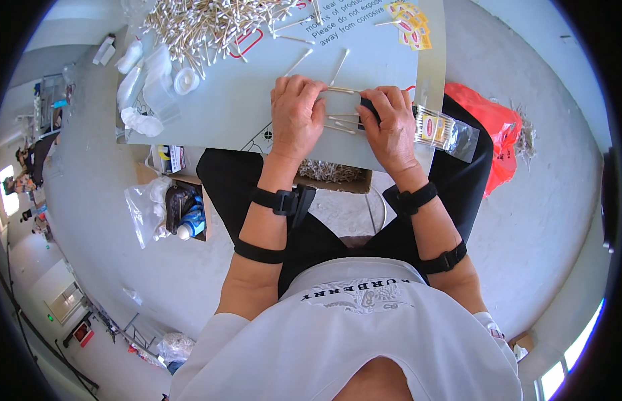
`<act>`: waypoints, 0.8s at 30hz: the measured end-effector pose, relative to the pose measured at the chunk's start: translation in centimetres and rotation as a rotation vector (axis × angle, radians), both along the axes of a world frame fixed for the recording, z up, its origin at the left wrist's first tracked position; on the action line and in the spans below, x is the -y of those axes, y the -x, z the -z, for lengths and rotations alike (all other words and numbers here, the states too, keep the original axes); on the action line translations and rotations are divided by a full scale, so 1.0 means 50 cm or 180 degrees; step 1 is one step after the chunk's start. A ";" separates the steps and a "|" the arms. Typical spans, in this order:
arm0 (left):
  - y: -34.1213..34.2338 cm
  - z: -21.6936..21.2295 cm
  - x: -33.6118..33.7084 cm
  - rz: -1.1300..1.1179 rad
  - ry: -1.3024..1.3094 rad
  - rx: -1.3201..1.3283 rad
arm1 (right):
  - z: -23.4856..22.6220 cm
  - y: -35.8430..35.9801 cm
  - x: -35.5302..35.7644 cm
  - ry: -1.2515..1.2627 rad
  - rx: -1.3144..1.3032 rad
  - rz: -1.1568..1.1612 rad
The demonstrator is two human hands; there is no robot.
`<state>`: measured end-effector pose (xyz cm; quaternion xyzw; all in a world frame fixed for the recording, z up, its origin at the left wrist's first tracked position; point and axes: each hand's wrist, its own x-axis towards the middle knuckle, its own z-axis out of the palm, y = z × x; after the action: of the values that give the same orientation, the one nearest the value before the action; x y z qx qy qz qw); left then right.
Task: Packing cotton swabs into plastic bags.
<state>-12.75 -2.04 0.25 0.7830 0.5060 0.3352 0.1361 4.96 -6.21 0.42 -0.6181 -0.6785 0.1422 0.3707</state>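
Both my hands work at the near edge of a pale table. My left hand [296, 115] has its fingers curled in, with cotton swabs [343, 89] reaching from its fingertips across to the right hand. My right hand [391, 123] is bent round a small black object [370, 108], partly hidden by its fingers. A few more swabs lie side by side in the gap between the hands. Beside the right hand lies a clear plastic bag [465, 139] of cotton swabs with a yellow and red label [431, 127].
A big heap of loose swabs [211, 27] covers the far left of the table. Near it are a white tape roll [186, 81] and plastic bags [157, 80]. Yellow labels [411, 27] lie far right. A red bag [488, 134] and a box [200, 220] stand on the floor.
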 end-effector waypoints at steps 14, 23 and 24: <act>-0.003 0.010 -0.004 -0.0013 -0.0114 -0.0140 | 0.006 -0.017 -0.030 0.0066 -0.0096 0.0066; 0.008 0.001 0.013 0.0080 0.0028 -0.0239 | -0.055 -0.042 0.031 0.1254 0.0004 -0.0361; 0.010 -0.007 0.015 0.0128 0.0066 -0.0250 | -0.057 -0.045 0.035 0.1243 0.0132 -0.0411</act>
<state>-13.27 -2.80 0.60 0.8041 0.4985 0.2962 0.1309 7.20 -7.97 3.29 -0.6362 -0.6837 0.2818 0.2200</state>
